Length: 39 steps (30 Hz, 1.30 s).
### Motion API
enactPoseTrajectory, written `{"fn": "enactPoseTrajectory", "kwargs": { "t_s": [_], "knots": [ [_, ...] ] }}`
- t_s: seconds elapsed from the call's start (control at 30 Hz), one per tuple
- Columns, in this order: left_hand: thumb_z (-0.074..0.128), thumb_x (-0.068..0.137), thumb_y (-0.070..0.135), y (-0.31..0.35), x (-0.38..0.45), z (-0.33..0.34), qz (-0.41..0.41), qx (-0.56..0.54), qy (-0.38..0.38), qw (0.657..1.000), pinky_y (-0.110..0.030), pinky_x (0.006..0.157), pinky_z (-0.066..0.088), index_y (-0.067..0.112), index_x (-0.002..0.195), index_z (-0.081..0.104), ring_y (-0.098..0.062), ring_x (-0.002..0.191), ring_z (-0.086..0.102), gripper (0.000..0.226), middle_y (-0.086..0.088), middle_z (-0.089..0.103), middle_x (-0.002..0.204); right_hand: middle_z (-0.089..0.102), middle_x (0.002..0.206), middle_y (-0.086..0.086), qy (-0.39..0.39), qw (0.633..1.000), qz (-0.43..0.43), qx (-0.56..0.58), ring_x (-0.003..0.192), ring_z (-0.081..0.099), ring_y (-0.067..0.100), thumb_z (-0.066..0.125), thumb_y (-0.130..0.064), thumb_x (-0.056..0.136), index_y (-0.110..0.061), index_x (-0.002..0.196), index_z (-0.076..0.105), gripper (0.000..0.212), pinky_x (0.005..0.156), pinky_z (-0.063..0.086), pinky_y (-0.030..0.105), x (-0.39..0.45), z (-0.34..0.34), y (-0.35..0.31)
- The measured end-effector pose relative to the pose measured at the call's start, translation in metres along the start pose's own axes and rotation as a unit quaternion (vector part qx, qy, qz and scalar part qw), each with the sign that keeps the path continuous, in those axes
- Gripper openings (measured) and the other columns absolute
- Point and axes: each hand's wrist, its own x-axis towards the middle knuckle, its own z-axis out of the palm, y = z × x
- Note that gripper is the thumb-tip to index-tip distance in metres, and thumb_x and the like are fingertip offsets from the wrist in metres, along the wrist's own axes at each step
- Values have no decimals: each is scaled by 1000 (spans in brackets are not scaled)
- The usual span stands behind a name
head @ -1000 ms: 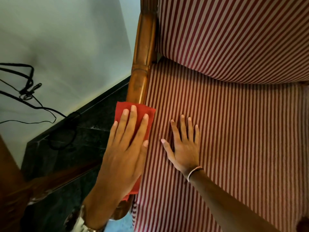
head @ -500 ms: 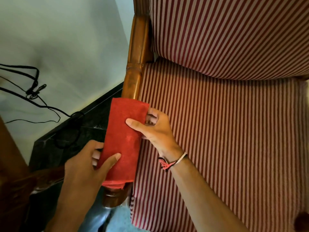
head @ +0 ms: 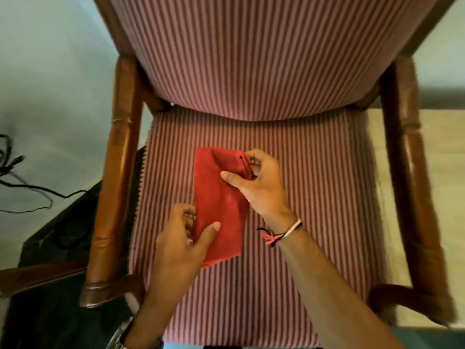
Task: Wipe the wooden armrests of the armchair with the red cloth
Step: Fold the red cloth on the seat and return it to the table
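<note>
The red cloth [head: 220, 207], folded into a long rectangle, hangs over the middle of the armchair's striped seat [head: 314, 197]. My left hand [head: 183, 238] pinches its lower left edge between thumb and fingers. My right hand [head: 259, 185] grips its upper right corner. The left wooden armrest [head: 118, 172] runs down the left side of the seat, well apart from the cloth. The right wooden armrest [head: 412, 185] runs down the right side, blurred by motion.
The striped backrest [head: 251, 59] rises behind the seat. A dark stone ledge [head: 57, 235] and black cables [head: 15, 177] lie left of the chair against a pale wall. A light surface [head: 440, 172] shows beyond the right armrest.
Both hands lifted the red cloth off the left armrest and carried it right, over the seat. The view shifted right, so both armrests show.
</note>
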Motion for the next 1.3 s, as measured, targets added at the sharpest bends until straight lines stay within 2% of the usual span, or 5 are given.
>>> {"fn": "enactPoseTrajectory", "kwargs": {
  "t_s": [0.63,0.77,1.07,1.17,1.3],
  "knots": [
    [69,89,17,181,-105,331,-50,-273,-164,947,-24,71,63,20,113,55,-10,94,76,28,0,76,107,74,101,-6,124,982,-19,-141,91,72,7,82,-31,86,-20,112,64,34,77,60,25,-17,-393,2],
    [72,88,21,194,-109,391,-46,-219,-142,964,-42,88,64,27,124,48,-15,103,73,43,-2,69,117,73,102,-5,111,981,1,-157,91,69,7,80,-28,88,-17,113,63,33,76,53,18,0,-444,26],
    [51,102,30,146,-82,488,84,114,-115,983,-21,100,45,32,156,29,-5,98,46,58,-3,45,119,68,88,-3,-11,972,148,-183,86,64,17,70,0,82,-20,89,66,21,69,49,24,50,-485,114],
    [49,103,23,126,-76,510,88,165,-110,976,9,77,35,29,156,29,5,81,41,57,3,34,115,71,115,11,-38,956,166,-238,101,67,24,66,4,85,-11,118,65,37,78,54,30,56,-491,140],
    [54,95,54,114,-79,520,50,242,-101,964,-18,90,55,25,153,35,-11,105,59,68,0,52,129,47,143,15,-19,937,60,-343,126,57,31,66,-2,92,-13,148,42,62,99,54,37,40,-492,161]
  ]
}}
